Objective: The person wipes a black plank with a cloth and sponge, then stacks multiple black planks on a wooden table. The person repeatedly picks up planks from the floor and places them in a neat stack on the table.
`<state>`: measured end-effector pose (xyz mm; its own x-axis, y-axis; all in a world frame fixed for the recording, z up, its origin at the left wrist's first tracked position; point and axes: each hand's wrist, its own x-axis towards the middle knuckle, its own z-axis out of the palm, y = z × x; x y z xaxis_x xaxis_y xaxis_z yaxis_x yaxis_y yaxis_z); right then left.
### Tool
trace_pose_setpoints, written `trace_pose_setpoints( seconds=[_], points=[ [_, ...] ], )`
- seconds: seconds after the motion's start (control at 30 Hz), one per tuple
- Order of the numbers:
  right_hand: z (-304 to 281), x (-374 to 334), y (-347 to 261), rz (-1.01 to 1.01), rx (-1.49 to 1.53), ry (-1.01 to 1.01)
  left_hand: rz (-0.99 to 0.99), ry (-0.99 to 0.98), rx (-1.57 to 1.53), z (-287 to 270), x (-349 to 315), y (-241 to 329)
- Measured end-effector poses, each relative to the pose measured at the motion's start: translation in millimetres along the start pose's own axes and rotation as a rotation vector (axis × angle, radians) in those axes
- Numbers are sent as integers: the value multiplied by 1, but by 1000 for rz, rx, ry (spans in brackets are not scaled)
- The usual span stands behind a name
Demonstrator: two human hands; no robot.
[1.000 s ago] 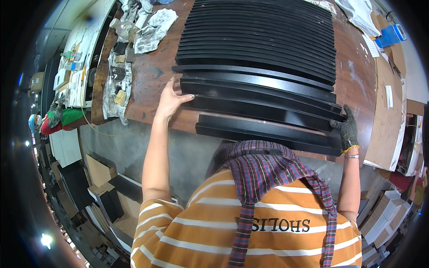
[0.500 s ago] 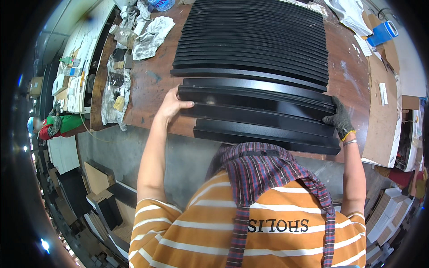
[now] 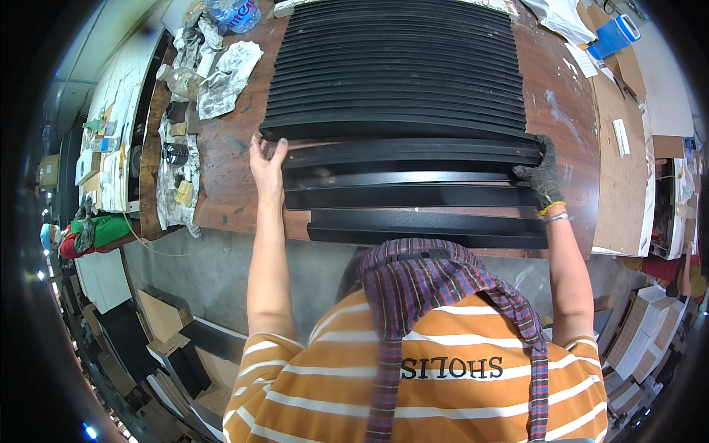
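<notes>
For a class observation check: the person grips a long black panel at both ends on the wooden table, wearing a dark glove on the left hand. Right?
Not quite. The head view shows the dark glove on the right hand; the left hand is bare. Both do grip the long black panel on the wooden table.

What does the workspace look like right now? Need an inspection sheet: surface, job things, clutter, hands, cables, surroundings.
Surface: brown wooden table, scuffed, pale smear at the right.
Job's things: long black strips laid in overlapping rows across the table; nearest strips spread apart.
Clutter: crumpled grey rags, plastic bottle, small metal parts at the left edge; blue container, cardboard sheet at the right.
Hands: left hand bare, on the strips' left ends; right hand in a dark glove, on the right ends; grip unclear.
Cables: nothing seen.
Surroundings: concrete floor, stacked boxes and black pieces below left.
</notes>
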<state>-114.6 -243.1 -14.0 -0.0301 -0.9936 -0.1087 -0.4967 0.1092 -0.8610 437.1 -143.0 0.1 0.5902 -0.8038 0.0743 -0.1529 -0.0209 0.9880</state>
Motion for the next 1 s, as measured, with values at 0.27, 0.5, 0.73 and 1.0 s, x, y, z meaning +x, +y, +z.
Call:
trace_pose_setpoints(
  seconds=[0.27, 0.5, 0.73, 1.0],
  points=[
    [35, -7, -18, -149, -104, 59, -51, 87, 522, -33, 33, -43],
    [22, 3, -8, 47, 322, 63, -153, 206, -7, -36, 42, -42],
    [-11, -34, -14, 153, -399, -203, -189, -102, 777, -67, -43, -19],
    [-9, -19, -23, 276, -672, -61, -346, -12, 534, -59, -41, -22]
  ],
)
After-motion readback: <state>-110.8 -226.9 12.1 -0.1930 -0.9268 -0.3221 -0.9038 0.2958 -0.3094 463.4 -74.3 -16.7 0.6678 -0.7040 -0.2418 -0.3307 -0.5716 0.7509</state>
